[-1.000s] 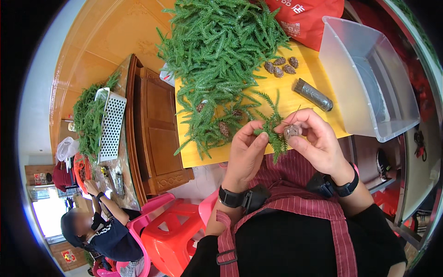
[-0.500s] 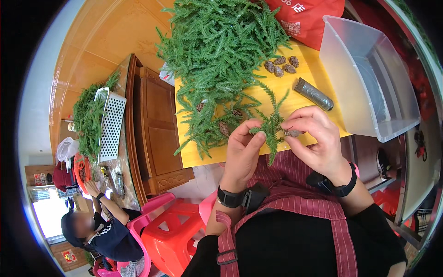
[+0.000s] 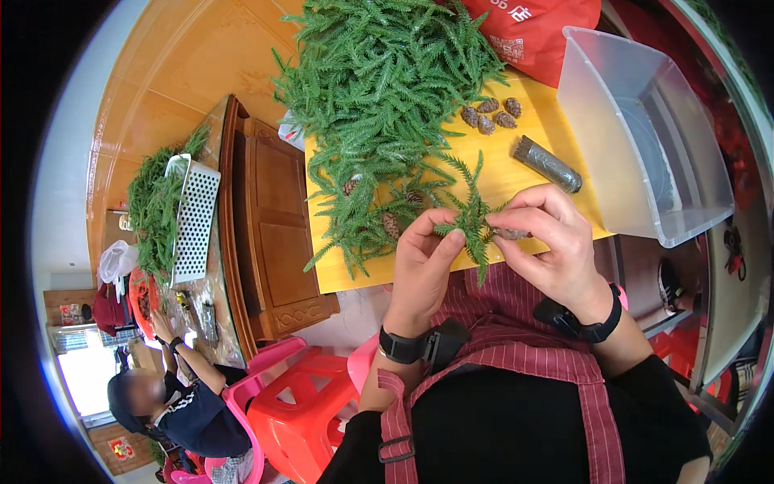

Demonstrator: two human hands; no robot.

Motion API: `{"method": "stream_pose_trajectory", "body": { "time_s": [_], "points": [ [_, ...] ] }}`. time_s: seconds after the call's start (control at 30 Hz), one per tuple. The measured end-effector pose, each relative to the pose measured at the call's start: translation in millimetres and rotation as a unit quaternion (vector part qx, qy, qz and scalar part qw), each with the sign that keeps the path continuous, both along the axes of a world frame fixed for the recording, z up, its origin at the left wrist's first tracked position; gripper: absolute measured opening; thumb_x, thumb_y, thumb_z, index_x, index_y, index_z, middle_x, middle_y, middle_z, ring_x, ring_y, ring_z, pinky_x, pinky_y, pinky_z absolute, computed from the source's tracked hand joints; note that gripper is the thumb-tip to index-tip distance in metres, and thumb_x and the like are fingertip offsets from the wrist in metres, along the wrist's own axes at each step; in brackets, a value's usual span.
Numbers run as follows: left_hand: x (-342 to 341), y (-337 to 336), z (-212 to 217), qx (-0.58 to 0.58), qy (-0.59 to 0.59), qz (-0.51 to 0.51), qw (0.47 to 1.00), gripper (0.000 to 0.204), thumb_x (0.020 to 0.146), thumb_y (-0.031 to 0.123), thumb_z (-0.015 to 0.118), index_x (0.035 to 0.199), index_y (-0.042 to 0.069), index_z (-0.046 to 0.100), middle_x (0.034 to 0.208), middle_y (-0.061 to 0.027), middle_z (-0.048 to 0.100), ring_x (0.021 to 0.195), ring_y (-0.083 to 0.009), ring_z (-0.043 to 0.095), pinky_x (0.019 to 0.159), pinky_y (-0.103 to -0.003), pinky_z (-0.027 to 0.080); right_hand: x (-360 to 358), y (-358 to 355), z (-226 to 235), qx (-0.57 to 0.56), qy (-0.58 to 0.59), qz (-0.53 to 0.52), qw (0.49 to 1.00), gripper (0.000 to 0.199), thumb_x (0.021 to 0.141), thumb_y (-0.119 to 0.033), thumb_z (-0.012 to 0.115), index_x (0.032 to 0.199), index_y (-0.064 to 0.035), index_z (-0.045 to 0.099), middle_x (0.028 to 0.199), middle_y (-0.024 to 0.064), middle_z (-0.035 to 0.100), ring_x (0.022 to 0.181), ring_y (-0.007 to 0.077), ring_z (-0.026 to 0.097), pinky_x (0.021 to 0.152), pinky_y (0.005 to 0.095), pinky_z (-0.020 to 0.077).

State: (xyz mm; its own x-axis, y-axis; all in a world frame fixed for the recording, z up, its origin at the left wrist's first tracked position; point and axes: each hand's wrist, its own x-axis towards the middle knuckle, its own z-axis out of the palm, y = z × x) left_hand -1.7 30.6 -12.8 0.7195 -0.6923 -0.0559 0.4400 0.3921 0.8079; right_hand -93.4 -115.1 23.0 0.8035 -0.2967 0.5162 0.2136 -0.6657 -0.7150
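Pinching green sprig (image 3: 473, 219): left hand (image 3: 427, 262) | gripping pine cone (image 3: 510, 234) just right of sprig: right hand (image 3: 552, 242) | loose pine cones (image 3: 505, 120): beyond sprig | dark bundle (image 3: 548, 164): right of sprig, beyond

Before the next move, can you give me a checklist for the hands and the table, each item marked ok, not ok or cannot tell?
1. Sprig held: ok, pinched in the left hand.
2. Cone held: ok, in the right hand.
3. Cone in full view: not ok, the right hand covers part of it.
4. Cone fastened to the sprig: cannot tell, the join is hidden.
5. Loose cones clear of both hands: ok, five lie grouped on the yellow table.
6. Dark bundle clear of both hands: ok, it lies on the table, beyond the right hand.
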Motion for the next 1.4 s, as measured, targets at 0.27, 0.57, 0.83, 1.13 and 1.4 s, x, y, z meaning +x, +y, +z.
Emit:
{"method": "stream_pose_trajectory", "body": {
  "time_s": [0.27, 0.57, 0.83, 1.13, 1.4],
  "points": [
    [-1.2, -0.6, 1.4, 0.009, -0.015, -0.002, 1.000, 0.017, 0.081, -0.001, 0.057, 0.098, 0.000, 0.054, 0.096, -0.0044, 0.057, 0.089, -0.0102, 0.053, 0.081, -0.024, 0.042, 1.0, 2.6, -0.3, 0.015, 0.033, -0.013, 0.999, 0.028, 0.063, 0.004, 0.067, 0.089, -0.0046, 0.065, 0.083, 0.0065, 0.053, 0.073, 0.0178, 0.057, 0.061, 0.0258, 0.0476],
    [-3.3, -4.7, 1.0, 0.007, -0.014, -0.005, 1.000, 0.018, 0.080, -0.002, 0.058, 0.098, 0.000, 0.055, 0.095, -0.0047, 0.058, 0.088, -0.0104, 0.054, 0.080, -0.024, 0.043, 4.1, -0.7, -6.2, -0.033, 0.028, -0.040, 0.998, 0.027, 0.063, 0.000, 0.067, 0.088, -0.0078, 0.063, 0.080, 0.0058, 0.050, 0.072, 0.0212, 0.054, 0.064, 0.0313, 0.0457],
    [0.8, -0.7, 1.4, 0.064, -0.028, -0.003, 0.998, 0.018, 0.080, 0.000, 0.060, 0.098, 0.001, 0.056, 0.092, -0.0033, 0.060, 0.082, -0.0080, 0.055, 0.076, -0.021, 0.044, -0.6, -4.4, -3.0, 0.007, 0.047, -0.003, 0.999, 0.028, 0.064, 0.003, 0.066, 0.090, -0.0056, 0.064, 0.084, 0.0064, 0.053, 0.076, 0.0197, 0.056, 0.064, 0.0285, 0.0463],
    [1.6, 0.4, 4.4, 0.094, -0.042, -0.001, 0.995, 0.018, 0.079, -0.001, 0.061, 0.097, 0.000, 0.056, 0.089, -0.0039, 0.060, 0.080, -0.0074, 0.056, 0.073, -0.020, 0.044, 0.5, -7.9, -2.8, -0.035, 0.012, 0.026, 0.999, 0.027, 0.063, 0.003, 0.067, 0.089, -0.0044, 0.063, 0.087, 0.0087, 0.058, 0.078, 0.0235, 0.058, 0.068, 0.0307, 0.0468],
    [-1.7, -1.2, 10.2, 0.099, -0.057, 0.004, 0.993, 0.018, 0.076, -0.005, 0.062, 0.091, 0.002, 0.055, 0.086, -0.0039, 0.059, 0.080, -0.0088, 0.056, 0.073, -0.020, 0.044, 1.2, -5.0, -9.4, -0.011, -0.010, 0.010, 1.000, 0.024, 0.062, 0.004, 0.067, 0.085, -0.0035, 0.062, 0.085, 0.0096, 0.060, 0.079, 0.0235, 0.059, 0.069, 0.0308, 0.0469]
  ]
}}
